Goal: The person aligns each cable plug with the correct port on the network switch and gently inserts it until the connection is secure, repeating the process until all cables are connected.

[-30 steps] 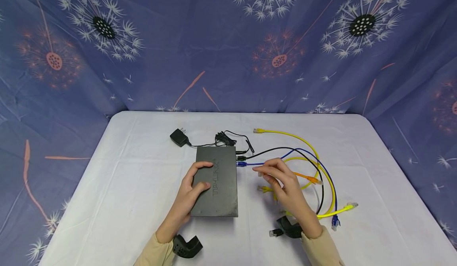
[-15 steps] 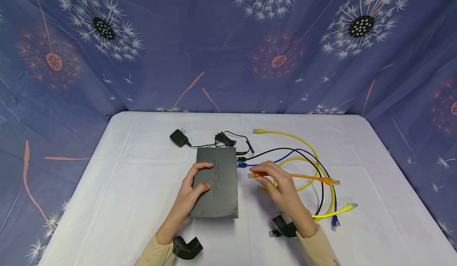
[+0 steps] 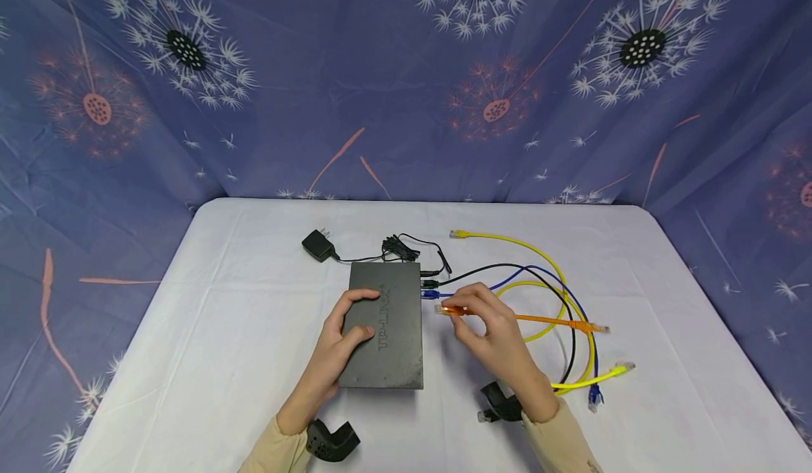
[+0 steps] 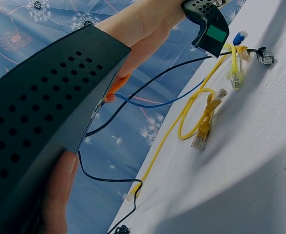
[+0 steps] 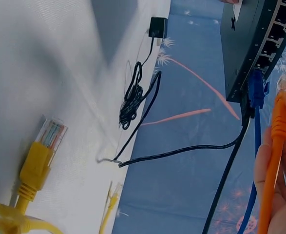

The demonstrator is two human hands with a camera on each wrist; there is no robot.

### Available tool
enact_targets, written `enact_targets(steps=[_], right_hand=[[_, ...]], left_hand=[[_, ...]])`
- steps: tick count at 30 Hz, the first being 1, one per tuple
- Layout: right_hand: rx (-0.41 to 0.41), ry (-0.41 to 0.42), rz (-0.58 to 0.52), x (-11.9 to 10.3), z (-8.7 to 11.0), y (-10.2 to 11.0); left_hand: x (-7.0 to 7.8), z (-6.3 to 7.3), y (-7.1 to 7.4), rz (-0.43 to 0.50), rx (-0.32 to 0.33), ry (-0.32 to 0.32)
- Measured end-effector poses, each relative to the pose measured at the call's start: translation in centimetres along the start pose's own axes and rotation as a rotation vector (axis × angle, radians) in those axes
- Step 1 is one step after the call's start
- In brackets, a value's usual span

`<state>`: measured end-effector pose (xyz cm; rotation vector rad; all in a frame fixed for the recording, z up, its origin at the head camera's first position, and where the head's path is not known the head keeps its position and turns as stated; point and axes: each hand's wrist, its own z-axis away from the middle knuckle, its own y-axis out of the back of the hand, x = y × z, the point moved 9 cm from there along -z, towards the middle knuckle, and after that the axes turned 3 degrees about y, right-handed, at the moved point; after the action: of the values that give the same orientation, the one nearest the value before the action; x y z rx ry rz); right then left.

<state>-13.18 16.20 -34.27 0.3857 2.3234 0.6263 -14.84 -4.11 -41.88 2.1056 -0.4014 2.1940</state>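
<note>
My left hand [image 3: 336,342] grips a black TP-LINK network switch [image 3: 383,325] by its left side, thumb and a finger lying on its top. In the left wrist view the perforated casing [image 4: 40,112] is raised off the table. My right hand [image 3: 501,332] pinches an orange Ethernet cable [image 3: 545,319] near one plug. That clear plug [image 5: 284,84] points at the row of ports [image 5: 274,39], a small gap away from the switch. A blue Ethernet cable [image 5: 256,92] and a black cable [image 3: 430,284] are plugged in alongside, and so is the power cord [image 3: 428,273].
A black power adapter [image 3: 318,245] lies behind the switch, its lead bundled. Yellow Ethernet cables [image 3: 507,237] loop across the right of the white table [image 3: 254,318]. Loose blue [image 3: 595,395] and black [image 3: 487,415] plugs lie near the right forearm. A patterned curtain [image 3: 380,71] hangs behind.
My right hand has moved left, bringing the orange cable's plug closer to the switch's ports. The cable's free end has swung out to the right. My left hand and the switch have barely moved.
</note>
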Motion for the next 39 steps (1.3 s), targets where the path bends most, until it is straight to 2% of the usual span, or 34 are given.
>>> enact_targets(steps=[4,10,18,26,33,39], right_hand=[[0.012,0.06,0.089,-0.6,-0.3,0.1],[0.02,0.086,0.223,-1.0,-0.3,0.1],[0.037,0.11,0.198,-1.2,-0.4,-0.1],[0.005,0.059,0.154,-0.9,-0.5,-0.6],[0.038,0.122,0.184,-1.5,-0.8,-0.5],[0.02,0.117,0.206,-1.6,-1.0,-0.6]], left_hand=[[0.0,0.0,0.0,-0.005,-0.002,0.0],[0.0,0.0,0.0,-0.005,-0.006,-0.001],[0.0,0.0,-0.1,0.001,-0.004,0.001],[0.0,0.0,-0.3,0.001,-0.008,0.011],[0.3,0.1,-0.3,-0.02,-0.007,-0.004],[0.3,0.1,-0.4,-0.021,-0.018,-0.001]])
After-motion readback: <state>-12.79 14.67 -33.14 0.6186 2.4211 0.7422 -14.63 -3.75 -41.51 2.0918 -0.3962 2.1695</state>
